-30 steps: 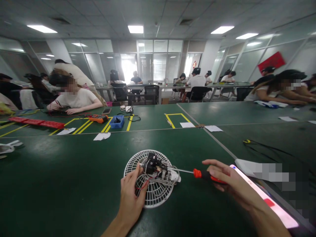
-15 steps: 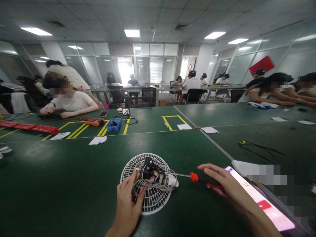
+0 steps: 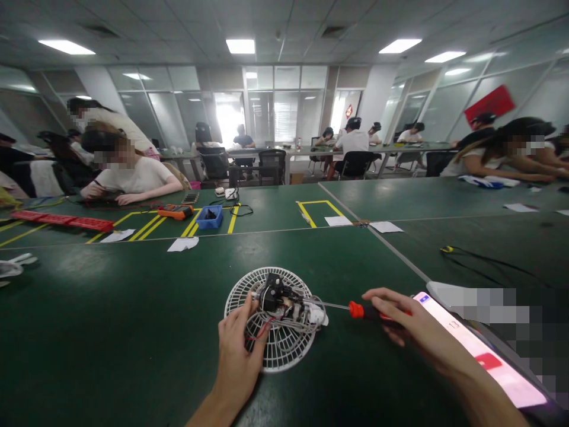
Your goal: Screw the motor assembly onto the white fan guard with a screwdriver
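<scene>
A round white fan grille (image 3: pixel 291 363) lies on the green table, with a black fan motor (image 3: pixel 272 295) and loose grey and red wires on top of it. My left hand (image 3: pixel 240 353) grips the motor assembly from the left, index finger and thumb on either side of it. In my right hand (image 3: pixel 411 323) is a screwdriver (image 3: pixel 357 309) with a red and black handle, held nearly level. Its shaft points left into the assembly near a white plastic part (image 3: pixel 317 315). Where the tip meets the assembly is hidden.
A lit phone (image 3: pixel 478 350) lies beside my right forearm. Farther off are a blue bin (image 3: pixel 210 217), an orange multimeter (image 3: pixel 176 212), red trays (image 3: pixel 62 220), paper slips and a black cable (image 3: pixel 489 261). A person in a white shirt (image 3: pixel 137 178) works across the table.
The camera view has shifted slightly, so the table things appear a little higher and farther right. My right fingers have shifted around the screwdriver handle. The left hand keeps its grip.
</scene>
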The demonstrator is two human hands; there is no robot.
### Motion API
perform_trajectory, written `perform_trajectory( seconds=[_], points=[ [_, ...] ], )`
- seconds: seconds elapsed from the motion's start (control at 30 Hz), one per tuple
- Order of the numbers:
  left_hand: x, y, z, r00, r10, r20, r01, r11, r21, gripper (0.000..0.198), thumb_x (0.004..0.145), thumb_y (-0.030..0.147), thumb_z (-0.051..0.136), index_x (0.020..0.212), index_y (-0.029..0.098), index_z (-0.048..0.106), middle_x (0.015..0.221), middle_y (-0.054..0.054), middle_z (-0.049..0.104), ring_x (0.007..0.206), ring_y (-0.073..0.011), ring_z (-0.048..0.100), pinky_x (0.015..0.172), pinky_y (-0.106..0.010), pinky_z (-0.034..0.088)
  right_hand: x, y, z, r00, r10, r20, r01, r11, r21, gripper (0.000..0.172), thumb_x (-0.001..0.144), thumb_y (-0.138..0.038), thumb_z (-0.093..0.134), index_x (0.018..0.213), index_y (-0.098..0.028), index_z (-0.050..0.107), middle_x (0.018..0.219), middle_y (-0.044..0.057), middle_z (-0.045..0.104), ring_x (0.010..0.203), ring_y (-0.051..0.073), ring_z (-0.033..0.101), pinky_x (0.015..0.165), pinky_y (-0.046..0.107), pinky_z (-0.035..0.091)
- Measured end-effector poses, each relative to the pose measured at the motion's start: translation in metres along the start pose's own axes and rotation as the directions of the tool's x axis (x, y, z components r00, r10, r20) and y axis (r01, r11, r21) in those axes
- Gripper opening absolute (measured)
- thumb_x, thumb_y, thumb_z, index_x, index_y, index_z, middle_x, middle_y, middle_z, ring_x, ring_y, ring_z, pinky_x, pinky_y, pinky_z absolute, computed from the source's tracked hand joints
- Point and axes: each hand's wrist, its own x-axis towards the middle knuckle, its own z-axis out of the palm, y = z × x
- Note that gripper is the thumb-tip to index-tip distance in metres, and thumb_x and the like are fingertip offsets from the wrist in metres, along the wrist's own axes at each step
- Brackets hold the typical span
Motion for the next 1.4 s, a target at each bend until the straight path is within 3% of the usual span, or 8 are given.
perform_trajectory(
  seconds=[0.13,0.23,0.43,0.63,0.97,1.03,1.17,1.4],
  points=[
    [0.001,-0.001,0.000,1.000,-0.002,0.000,0.002,1.000,-0.006,0.060,0.098,0.038,0.062,0.153,0.024,0.044,0.127,-0.010,0.072,0.117,-0.0281,0.063,0.097,-0.045,0.048,-0.003,-0.005,0.001,0.987,0.145,0.066,-0.142,0.989,-0.051,0.066,0.080,-0.081,0.057,0.100,-0.020,0.072,0.052,-0.001,0.058,0.036,0.008,0.031,0.037,0.022,0.015],
    [0.001,-0.002,0.000,1.000,0.015,0.002,-0.015,1.000,-0.003,0.061,0.098,0.036,0.063,0.154,0.024,0.043,0.126,-0.010,0.072,0.116,-0.0279,0.064,0.096,-0.045,0.048,-0.004,-0.008,-0.002,0.989,0.137,0.050,-0.135,0.990,-0.046,0.064,0.076,-0.079,0.065,0.101,-0.021,0.071,0.051,-0.002,0.056,0.038,0.008,0.035,0.039,0.020,0.015],
    [0.002,-0.001,0.000,1.000,0.029,0.011,-0.029,1.000,-0.002,0.061,0.097,0.033,0.064,0.154,0.026,0.042,0.129,-0.009,0.071,0.119,-0.0282,0.063,0.098,-0.045,0.047,-0.002,-0.006,-0.008,0.997,0.058,0.047,-0.062,0.994,0.085,0.061,0.064,-0.072,0.084,0.094,-0.021,0.068,0.051,-0.006,0.051,0.040,0.008,0.037,0.039,0.019,0.023],
    [0.003,-0.001,-0.001,0.999,0.034,0.003,-0.034,0.999,0.018,0.062,0.098,0.036,0.063,0.155,0.027,0.041,0.127,-0.009,0.072,0.117,-0.0285,0.064,0.096,-0.045,0.047,0.000,-0.001,-0.009,0.994,-0.045,0.097,0.021,0.972,0.233,0.042,0.061,-0.048,0.095,0.080,-0.020,0.071,0.076,-0.002,0.058,0.055,0.009,0.048,0.048,0.022,0.039],
    [0.002,-0.002,-0.002,0.999,0.045,-0.002,-0.045,0.999,0.031,0.063,0.098,0.038,0.063,0.155,0.026,0.040,0.128,-0.010,0.072,0.117,-0.0282,0.065,0.097,-0.045,0.048,-0.005,-0.001,-0.004,0.994,-0.046,0.102,0.024,0.978,0.208,0.047,0.055,-0.042,0.100,0.086,-0.022,0.071,0.092,0.001,0.068,0.081,0.019,0.068,0.065,0.026,0.057],
    [0.002,-0.002,-0.002,0.999,0.050,-0.003,-0.050,0.998,0.039,0.064,0.098,0.038,0.063,0.156,0.026,0.039,0.127,-0.010,0.072,0.116,-0.0281,0.065,0.097,-0.045,0.048,-0.007,-0.003,-0.004,0.984,0.028,0.175,-0.061,0.981,0.186,0.048,0.069,-0.059,0.089,0.093,-0.022,0.070,0.087,0.003,0.070,0.063,0.015,0.066,0.047,0.022,0.051],
    [0.004,-0.002,-0.002,0.998,0.066,-0.004,-0.066,0.997,0.041,0.063,0.098,0.037,0.062,0.156,0.026,0.039,0.127,-0.009,0.073,0.116,-0.0278,0.066,0.095,-0.044,0.048,-0.010,-0.006,-0.007,0.957,0.090,0.277,-0.123,0.987,0.103,0.052,0.090,-0.072,0.059,0.100,-0.021,0.068,0.074,0.004,0.073,0.033,0.003,0.036,0.031,0.015,0.017],
    [0.005,-0.004,-0.004,0.996,0.093,0.007,-0.093,0.995,0.044,0.063,0.097,0.036,0.064,0.155,0.027,0.039,0.126,-0.009,0.072,0.116,-0.0275,0.065,0.095,-0.044,0.048,-0.004,-0.004,-0.009,0.981,0.069,0.179,-0.091,0.989,0.118,0.051,0.072,-0.060,0.085,0.100,-0.022,0.066,0.071,0.002,0.072,0.040,0.004,0.041,0.037,0.015,0.020]
  ],
)
